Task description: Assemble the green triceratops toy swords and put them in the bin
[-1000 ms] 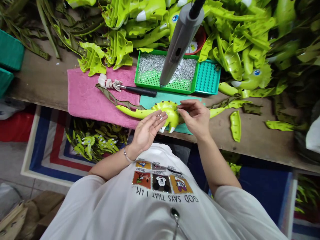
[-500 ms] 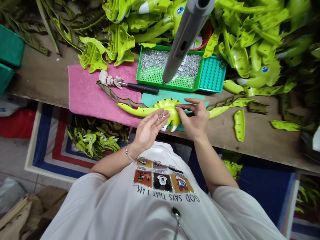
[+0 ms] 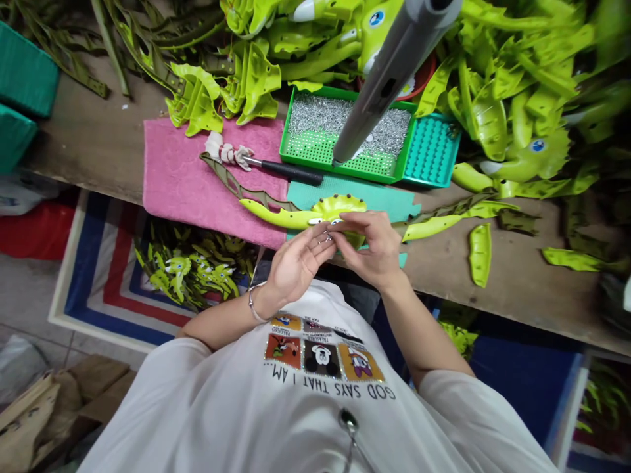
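My left hand is turned palm up, its fingers stretched out, with a few small silvery screws lying on them. Thumb and fingers of my right hand come together in a pinch at the left fingertips; whatever is between them is hidden. Behind both hands lies a lime-green toy dinosaur with a frilled crest, partly covered by them. It rests on a teal mat. A long green piece and an olive ridged strip extend to its left.
A grey electric screwdriver hangs over a green tray of screws. A black-handled tool lies across a pink towel. Lime-green parts are heaped behind, and a curved piece lies to the right.
My right hand has moved left from the dinosaur's body to the left fingertips. The left hand stays palm up. The view has shifted slightly, so the bench appears farther right.
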Demonstrator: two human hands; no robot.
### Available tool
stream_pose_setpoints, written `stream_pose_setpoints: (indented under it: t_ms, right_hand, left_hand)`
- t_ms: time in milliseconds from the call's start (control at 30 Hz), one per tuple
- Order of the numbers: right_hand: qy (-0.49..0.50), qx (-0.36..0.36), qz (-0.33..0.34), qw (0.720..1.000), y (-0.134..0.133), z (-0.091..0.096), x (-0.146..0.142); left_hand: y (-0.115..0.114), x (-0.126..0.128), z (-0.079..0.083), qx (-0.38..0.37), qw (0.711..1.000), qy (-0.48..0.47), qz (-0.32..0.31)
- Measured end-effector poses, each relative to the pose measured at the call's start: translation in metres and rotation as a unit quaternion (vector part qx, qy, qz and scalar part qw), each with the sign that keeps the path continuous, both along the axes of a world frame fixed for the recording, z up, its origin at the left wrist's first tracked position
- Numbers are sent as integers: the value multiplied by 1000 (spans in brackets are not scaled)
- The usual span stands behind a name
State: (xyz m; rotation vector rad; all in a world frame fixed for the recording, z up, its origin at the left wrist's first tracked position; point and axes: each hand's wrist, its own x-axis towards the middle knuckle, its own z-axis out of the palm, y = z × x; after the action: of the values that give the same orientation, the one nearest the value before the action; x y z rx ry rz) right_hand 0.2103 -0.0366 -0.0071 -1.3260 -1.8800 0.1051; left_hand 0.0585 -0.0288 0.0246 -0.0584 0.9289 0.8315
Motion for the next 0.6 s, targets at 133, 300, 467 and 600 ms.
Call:
stream_pose_setpoints:
  t_ms: [133, 300, 467, 600]
  right_hand:
    - [27, -34, 14, 999, 1, -2, -6]
    - [4, -35, -10, 999, 8, -14, -11]
    - [-65, -38, -23, 997, 15, -21, -12]
    - [-49, -2, -6, 999, 13, -10, -16]
  left_hand:
    - [-4, -7, -2, 15, 1000, 8, 15]
    - [-9, -19, -7, 57, 998, 25, 32]
    - [-9, -24, -6, 52, 998, 34, 33]
    - [-8, -23, -6, 40, 998, 32, 39]
